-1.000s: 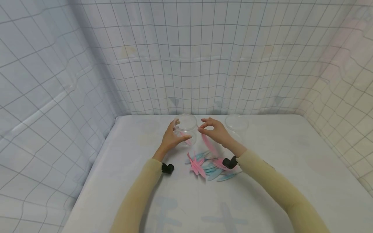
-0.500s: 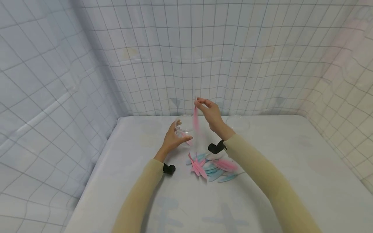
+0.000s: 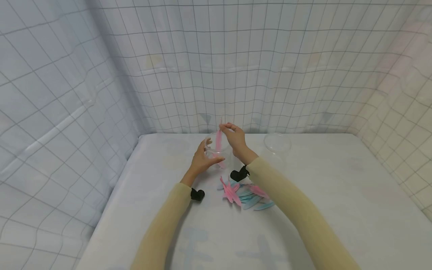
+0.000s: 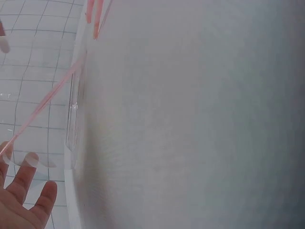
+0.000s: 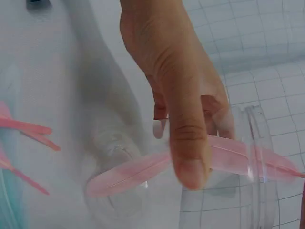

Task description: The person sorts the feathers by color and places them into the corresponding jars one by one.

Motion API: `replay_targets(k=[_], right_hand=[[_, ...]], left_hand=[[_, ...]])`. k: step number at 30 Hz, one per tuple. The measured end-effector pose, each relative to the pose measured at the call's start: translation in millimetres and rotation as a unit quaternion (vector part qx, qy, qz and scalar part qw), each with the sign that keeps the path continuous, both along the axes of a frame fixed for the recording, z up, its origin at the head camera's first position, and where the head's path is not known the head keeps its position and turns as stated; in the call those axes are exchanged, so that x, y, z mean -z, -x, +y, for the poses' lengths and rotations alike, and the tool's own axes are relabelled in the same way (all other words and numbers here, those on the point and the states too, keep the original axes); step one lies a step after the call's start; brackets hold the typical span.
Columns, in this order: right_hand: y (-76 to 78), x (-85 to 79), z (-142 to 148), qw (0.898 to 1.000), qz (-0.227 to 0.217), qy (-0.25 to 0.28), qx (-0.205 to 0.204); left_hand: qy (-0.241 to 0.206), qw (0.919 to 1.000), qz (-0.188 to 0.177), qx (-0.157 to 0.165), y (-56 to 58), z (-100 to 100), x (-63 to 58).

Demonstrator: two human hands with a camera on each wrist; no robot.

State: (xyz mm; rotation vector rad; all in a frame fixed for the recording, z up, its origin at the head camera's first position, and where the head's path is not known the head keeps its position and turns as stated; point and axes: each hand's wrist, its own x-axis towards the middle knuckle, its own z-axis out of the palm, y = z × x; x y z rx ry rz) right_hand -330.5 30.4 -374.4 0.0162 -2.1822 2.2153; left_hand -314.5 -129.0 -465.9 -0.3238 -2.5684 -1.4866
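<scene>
My left hand (image 3: 201,161) grips a clear jar (image 3: 228,153) from its left side, thumb in front and fingers behind. A pink feather (image 3: 221,164) lies inside that jar. Over its mouth, my right hand (image 3: 237,139) pinches another pink feather (image 3: 218,141) by the quill, the vane hanging down into the opening. In the right wrist view, my left hand (image 5: 176,86) wraps the jar, and pink vane (image 5: 233,155) runs through the rim (image 5: 257,143). The left wrist view has my left fingers (image 4: 45,200) and a slanting pink feather (image 4: 42,106).
Pink feathers (image 3: 231,192) and light blue feathers (image 3: 250,203) lie in a loose pile nearer me. A second clear jar (image 3: 277,143) stands to the right. Grid-patterned curtains (image 3: 216,75) surround the white table (image 3: 337,195).
My right hand has lifted the pink feather up from beside the jar, moved it left, then lowered it into the jar's mouth. My left hand keeps its hold on the jar.
</scene>
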Motion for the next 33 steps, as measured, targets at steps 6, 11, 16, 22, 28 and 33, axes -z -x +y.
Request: replay_targets(k=[6,11,16,22,28,33], right_hand=[[-8.3,17.6,25,0.997,-0.045,-0.051,-0.047],[-23.1,26.5,56,0.992,-0.074,-0.038,-0.095],[-37.8,40.8,89,0.979,-0.115,-0.032,-0.163],[-46.8,61.7,113,0.959,-0.117,-0.162,-0.203],[-52.2,77.1,119,0.938,-0.033,-0.266,-0.218],[-56.5,86.0,121,0.917,0.041,-0.331,-0.219]], left_hand=[[0.006,1.0000,0.003,-0.001,1.0,2,2.4],[0.004,1.0000,-0.004,-0.003,1.7,1,3.5],[0.006,1.0000,0.005,0.001,3.9,0,4.2],[0.008,0.9998,0.015,0.006,7.0,-3,2.0],[0.010,0.9999,0.008,0.008,8.9,-3,3.1],[0.010,0.9999,0.003,0.009,8.8,-1,5.2]])
